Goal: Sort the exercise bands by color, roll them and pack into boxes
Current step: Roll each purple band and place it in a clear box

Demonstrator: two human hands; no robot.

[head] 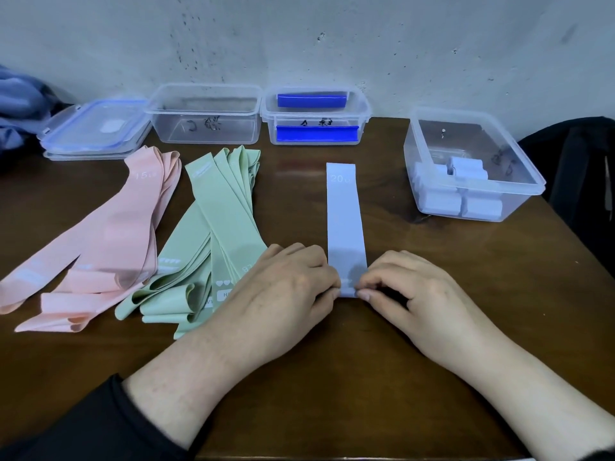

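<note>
Lying flat mid-table, lavender band (344,224), near end pinched by left hand (283,291) and right hand (409,294). Toward left edge, pink bands (109,241) and green bands (216,234), uncountable. Along far edge, three clear boxes (204,114), stacked lids (96,128). Dark wooden table (332,361), stained wall (332,44).

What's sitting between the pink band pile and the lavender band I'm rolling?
The pile of green bands, fanned on the table, lies between the pink bands and the lavender band, in the head view.
</note>
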